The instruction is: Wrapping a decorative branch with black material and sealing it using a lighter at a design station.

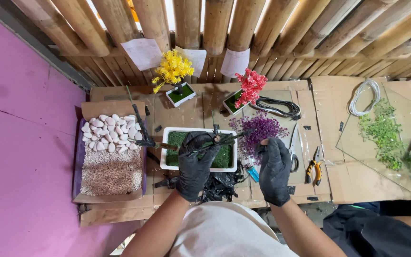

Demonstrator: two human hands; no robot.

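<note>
The dark branch stem point(200, 147) is clamped in the left hand point(195, 164) over the white grass-lined tray point(170, 132); purple sprigs point(260, 129), right of the tray, are pinched by the right hand point(274, 169). Steadiness is best kept by a firm clamp.

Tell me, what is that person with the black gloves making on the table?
A person in black gloves is working on a small fake tree. The left hand holds a dark branch stem over a white tray of green moss. The right hand touches the purple blossom cluster at its end. Two finished little trees, a yellow tree and a red tree, stand behind. White pebbles and scissors lie nearby.
</note>
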